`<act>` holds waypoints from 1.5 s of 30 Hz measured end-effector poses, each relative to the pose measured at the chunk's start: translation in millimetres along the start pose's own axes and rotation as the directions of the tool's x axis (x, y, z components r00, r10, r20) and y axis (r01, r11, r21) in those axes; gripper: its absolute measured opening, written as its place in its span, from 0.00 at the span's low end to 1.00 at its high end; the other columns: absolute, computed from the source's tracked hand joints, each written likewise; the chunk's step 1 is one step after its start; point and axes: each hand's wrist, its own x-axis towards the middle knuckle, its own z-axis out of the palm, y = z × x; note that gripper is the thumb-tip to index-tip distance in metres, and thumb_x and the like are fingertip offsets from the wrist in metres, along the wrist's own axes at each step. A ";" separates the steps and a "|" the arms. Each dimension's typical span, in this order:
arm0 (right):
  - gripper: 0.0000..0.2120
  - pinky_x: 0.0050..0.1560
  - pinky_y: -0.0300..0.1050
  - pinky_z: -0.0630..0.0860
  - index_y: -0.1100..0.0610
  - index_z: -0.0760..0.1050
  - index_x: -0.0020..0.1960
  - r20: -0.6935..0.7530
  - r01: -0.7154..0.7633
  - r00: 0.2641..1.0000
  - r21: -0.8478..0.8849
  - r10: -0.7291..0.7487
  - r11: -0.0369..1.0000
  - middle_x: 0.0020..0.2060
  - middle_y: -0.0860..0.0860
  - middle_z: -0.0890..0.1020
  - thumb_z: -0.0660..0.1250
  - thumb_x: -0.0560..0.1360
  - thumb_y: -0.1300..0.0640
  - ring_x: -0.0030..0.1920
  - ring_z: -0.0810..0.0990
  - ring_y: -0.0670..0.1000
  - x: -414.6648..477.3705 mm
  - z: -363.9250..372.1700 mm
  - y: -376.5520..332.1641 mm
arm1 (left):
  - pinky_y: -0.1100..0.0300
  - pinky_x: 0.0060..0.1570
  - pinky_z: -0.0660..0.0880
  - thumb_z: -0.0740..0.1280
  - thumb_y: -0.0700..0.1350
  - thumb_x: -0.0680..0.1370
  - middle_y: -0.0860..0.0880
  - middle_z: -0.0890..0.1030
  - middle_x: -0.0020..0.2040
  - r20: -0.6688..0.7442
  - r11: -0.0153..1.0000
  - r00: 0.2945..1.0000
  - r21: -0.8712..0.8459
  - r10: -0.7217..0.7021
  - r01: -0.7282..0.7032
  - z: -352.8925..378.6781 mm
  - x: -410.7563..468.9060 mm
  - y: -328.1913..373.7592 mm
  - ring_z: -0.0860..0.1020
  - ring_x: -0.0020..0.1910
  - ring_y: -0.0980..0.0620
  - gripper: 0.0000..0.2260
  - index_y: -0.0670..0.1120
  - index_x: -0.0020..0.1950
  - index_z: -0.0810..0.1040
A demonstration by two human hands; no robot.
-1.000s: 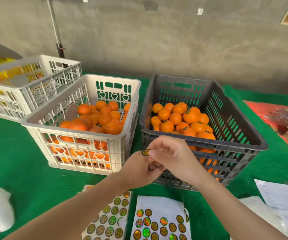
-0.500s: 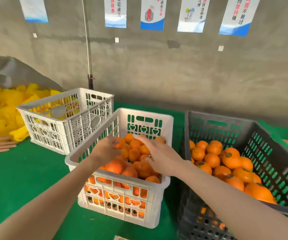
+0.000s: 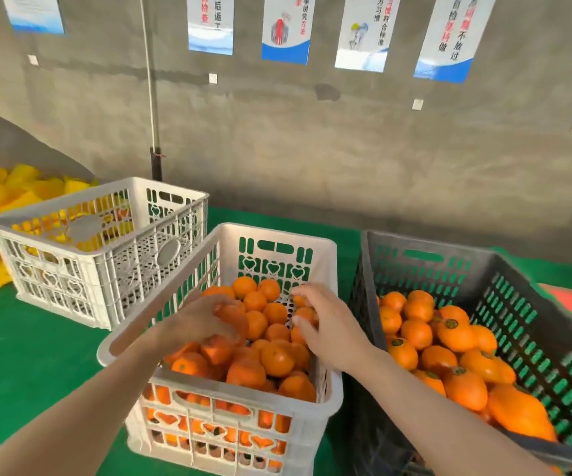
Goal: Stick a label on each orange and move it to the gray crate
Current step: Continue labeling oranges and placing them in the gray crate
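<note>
A bare concrete wall (image 3: 312, 149) hung with posters (image 3: 286, 29) backs a green-covered table (image 3: 37, 355) that carries three crates. A second ago both hands were together in front of the gray crate (image 3: 415, 240), over the sticker sheets, with a peeled label on a fingertip. The head has since lifted, the sheets have dropped out of view, and both hands have gone into the middle white crate (image 3: 277, 235), deeper than half a second ago. That reads as the pick-up step: a label is ready and the next fruit is being chosen. The left hand (image 3: 202, 321) lies on the pile with its fingers curled over one orange (image 3: 232, 314), apparently taking hold of it, though the blur softens the contact. The right hand (image 3: 325, 328) hovers just beside it at the crate's right side, fingers loosely bent and holding no fruit; whether the label is on a fingertip cannot be seen. The gray crate stands just to the right, already holding labelled oranges (image 3: 456, 334), so the carry would be short. Another white crate (image 3: 106, 269) sits further left.
</note>
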 end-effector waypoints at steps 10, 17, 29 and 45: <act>0.35 0.44 0.32 0.77 0.34 0.61 0.63 0.039 -0.185 0.973 0.723 0.228 0.666 0.55 0.38 0.79 0.76 0.65 0.49 0.54 0.79 0.38 -28.8 -45.9 -28.8 | 0.51 0.46 0.77 0.74 0.29 0.58 0.42 0.77 0.60 -0.125 0.718 0.880 -0.532 0.457 -0.449 45.3 -65.1 57.3 0.78 0.56 0.39 0.35 0.50 0.61 0.70; 0.45 0.62 0.51 0.74 0.32 0.51 0.72 -0.202 0.048 0.975 0.587 0.089 0.808 0.61 0.43 0.77 0.76 0.66 0.48 0.62 0.75 0.46 -66.2 -72.9 -39.7 | 0.52 0.53 0.78 0.83 0.50 0.59 0.37 0.77 0.63 0.066 0.556 0.903 -0.806 0.426 -0.204 98.4 -85.2 84.4 0.78 0.60 0.40 0.42 0.41 0.68 0.70; 0.18 0.54 0.44 0.79 0.52 0.76 0.56 -0.197 -0.077 0.933 0.709 0.301 0.701 0.47 0.48 0.84 0.69 0.68 0.50 0.51 0.81 0.46 -111.1 -128.9 -36.3 | 0.55 0.39 0.79 0.68 0.63 0.66 0.38 0.77 0.60 -0.030 0.621 0.974 -0.766 0.223 -0.166 163.1 -95.8 110.8 0.83 0.50 0.42 0.32 0.49 0.66 0.71; 0.11 0.54 0.41 0.73 0.57 0.76 0.38 -0.521 0.008 0.849 -0.144 -0.083 0.990 0.52 0.51 0.78 0.66 0.75 0.53 0.54 0.77 0.49 -144.6 -127.8 -42.0 | 0.44 0.58 0.76 0.57 0.57 0.80 0.40 0.76 0.64 -0.026 0.624 0.959 -0.754 0.282 -0.204 203.5 -123.9 134.3 0.79 0.59 0.45 0.24 0.43 0.71 0.66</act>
